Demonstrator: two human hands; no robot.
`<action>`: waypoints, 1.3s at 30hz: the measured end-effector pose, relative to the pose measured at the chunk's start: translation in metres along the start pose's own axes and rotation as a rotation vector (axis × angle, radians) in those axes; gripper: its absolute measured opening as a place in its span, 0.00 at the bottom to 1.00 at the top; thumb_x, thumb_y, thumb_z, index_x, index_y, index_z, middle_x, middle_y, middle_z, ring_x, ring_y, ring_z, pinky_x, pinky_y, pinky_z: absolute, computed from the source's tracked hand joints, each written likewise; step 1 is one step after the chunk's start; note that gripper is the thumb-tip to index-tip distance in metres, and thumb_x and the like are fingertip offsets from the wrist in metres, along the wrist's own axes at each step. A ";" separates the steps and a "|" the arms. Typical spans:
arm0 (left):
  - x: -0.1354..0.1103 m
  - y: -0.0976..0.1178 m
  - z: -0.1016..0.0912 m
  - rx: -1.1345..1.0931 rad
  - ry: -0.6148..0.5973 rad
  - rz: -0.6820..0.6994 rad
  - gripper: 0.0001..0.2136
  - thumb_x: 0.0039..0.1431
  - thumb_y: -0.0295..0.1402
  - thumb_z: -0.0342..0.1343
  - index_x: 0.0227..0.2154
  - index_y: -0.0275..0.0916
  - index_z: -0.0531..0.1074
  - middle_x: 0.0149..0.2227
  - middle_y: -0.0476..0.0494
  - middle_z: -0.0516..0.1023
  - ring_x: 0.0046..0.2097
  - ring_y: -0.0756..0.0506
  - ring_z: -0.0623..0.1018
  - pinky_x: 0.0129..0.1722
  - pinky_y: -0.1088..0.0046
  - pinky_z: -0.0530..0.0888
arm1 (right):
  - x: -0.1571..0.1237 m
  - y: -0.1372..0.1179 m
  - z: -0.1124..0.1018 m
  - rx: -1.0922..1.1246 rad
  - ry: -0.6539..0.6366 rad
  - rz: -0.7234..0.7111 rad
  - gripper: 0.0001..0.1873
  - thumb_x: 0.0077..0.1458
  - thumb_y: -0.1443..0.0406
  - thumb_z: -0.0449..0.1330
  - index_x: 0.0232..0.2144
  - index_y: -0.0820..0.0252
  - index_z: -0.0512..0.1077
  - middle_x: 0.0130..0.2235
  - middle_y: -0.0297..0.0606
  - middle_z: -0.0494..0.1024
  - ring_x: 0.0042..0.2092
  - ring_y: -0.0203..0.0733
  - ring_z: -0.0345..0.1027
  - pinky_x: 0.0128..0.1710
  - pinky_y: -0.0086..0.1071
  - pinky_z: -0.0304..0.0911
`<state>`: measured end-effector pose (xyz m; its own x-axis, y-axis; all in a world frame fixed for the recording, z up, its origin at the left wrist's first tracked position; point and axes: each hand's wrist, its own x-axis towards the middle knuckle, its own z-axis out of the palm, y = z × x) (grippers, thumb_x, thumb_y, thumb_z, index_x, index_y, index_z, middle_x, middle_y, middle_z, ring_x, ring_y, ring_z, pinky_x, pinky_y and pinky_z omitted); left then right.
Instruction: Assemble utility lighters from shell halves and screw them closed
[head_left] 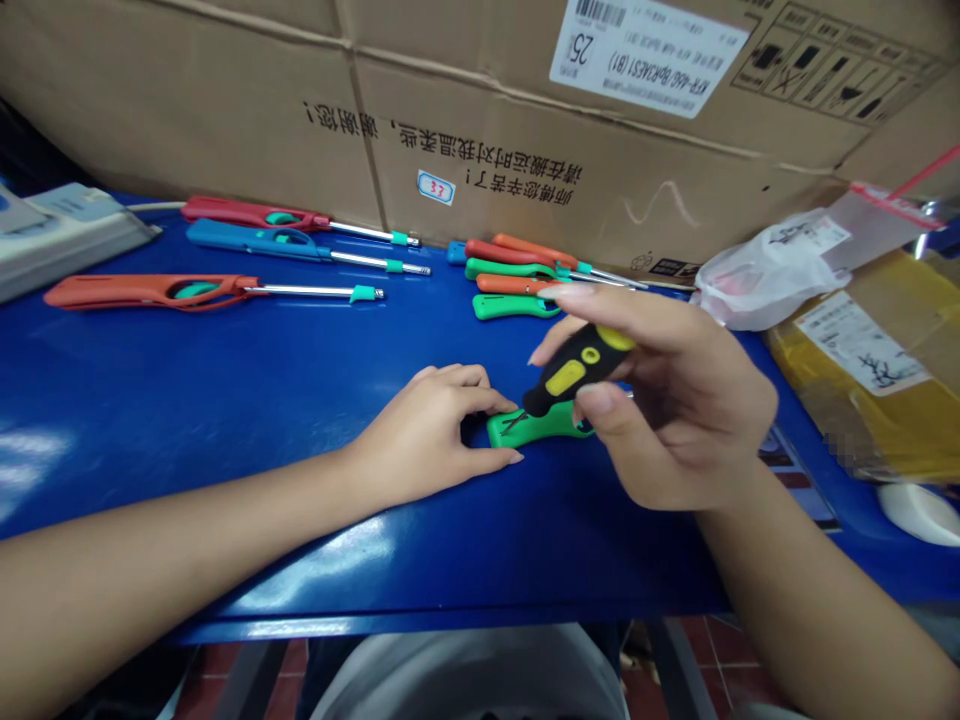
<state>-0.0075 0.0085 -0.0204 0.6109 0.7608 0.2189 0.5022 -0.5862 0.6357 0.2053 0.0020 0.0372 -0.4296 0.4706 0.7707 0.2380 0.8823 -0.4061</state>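
A green long-neck lighter (541, 424) lies on the blue table, its far part hidden behind my right hand. My left hand (431, 435) rests on the table at the lighter's left end, with thumb and fingers closed on either side of it. My right hand (686, 395) holds a short black and yellow screwdriver (566, 378), tilted down to the left. Its thin shaft points at the left end of the lighter's handle, by dark marks there; whether the tip touches cannot be made out.
Red (247, 214), blue (251, 240) and orange (150, 292) lighters lie at the left. Several more lighters (517, 265) are grouped behind my hands. A large cardboard box (247, 110) walls off the back. A plastic bag (780, 270) and taped carton (862, 400) stand right.
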 end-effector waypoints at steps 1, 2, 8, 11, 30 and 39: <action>0.000 0.000 0.000 -0.006 0.001 -0.001 0.13 0.58 0.40 0.68 0.45 0.44 0.80 0.41 0.46 0.78 0.45 0.41 0.78 0.48 0.61 0.71 | 0.002 0.000 0.001 -0.062 0.028 -0.040 0.28 0.59 0.68 0.64 0.61 0.45 0.72 0.50 0.36 0.83 0.38 0.43 0.77 0.35 0.39 0.78; 0.000 0.000 0.000 -0.011 0.002 -0.005 0.12 0.58 0.40 0.68 0.44 0.44 0.80 0.40 0.47 0.78 0.44 0.42 0.78 0.47 0.62 0.71 | 0.004 -0.001 0.002 -0.131 0.050 -0.080 0.26 0.58 0.67 0.67 0.58 0.45 0.74 0.43 0.34 0.83 0.34 0.42 0.74 0.37 0.40 0.78; 0.002 0.001 -0.001 -0.004 -0.007 0.002 0.12 0.58 0.41 0.68 0.43 0.44 0.81 0.37 0.48 0.77 0.41 0.43 0.78 0.44 0.64 0.70 | 0.006 -0.008 -0.003 -0.114 -0.057 -0.100 0.25 0.64 0.68 0.60 0.62 0.58 0.71 0.53 0.42 0.82 0.47 0.47 0.77 0.45 0.42 0.77; 0.001 0.001 0.000 0.007 0.001 0.007 0.14 0.58 0.41 0.68 0.45 0.45 0.81 0.40 0.46 0.78 0.44 0.42 0.78 0.47 0.62 0.70 | 0.003 -0.010 -0.002 0.025 -0.108 0.091 0.30 0.65 0.71 0.55 0.67 0.51 0.65 0.63 0.38 0.74 0.52 0.46 0.77 0.41 0.38 0.79; 0.001 -0.001 0.001 0.010 0.003 0.008 0.12 0.59 0.41 0.67 0.44 0.45 0.80 0.35 0.49 0.75 0.39 0.44 0.77 0.39 0.66 0.68 | 0.009 -0.007 -0.004 -0.281 0.018 -0.153 0.18 0.59 0.62 0.69 0.52 0.50 0.76 0.32 0.34 0.79 0.29 0.42 0.70 0.30 0.37 0.74; 0.000 0.000 0.001 0.022 0.015 0.002 0.13 0.58 0.42 0.68 0.44 0.45 0.81 0.41 0.47 0.79 0.44 0.41 0.79 0.45 0.61 0.71 | 0.002 -0.006 -0.001 -0.075 -0.021 0.041 0.30 0.60 0.67 0.67 0.62 0.43 0.70 0.54 0.34 0.81 0.43 0.44 0.78 0.35 0.37 0.79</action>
<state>-0.0071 0.0087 -0.0210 0.6030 0.7634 0.2314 0.5142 -0.5938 0.6189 0.2042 -0.0028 0.0416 -0.4364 0.5069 0.7433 0.3199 0.8596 -0.3984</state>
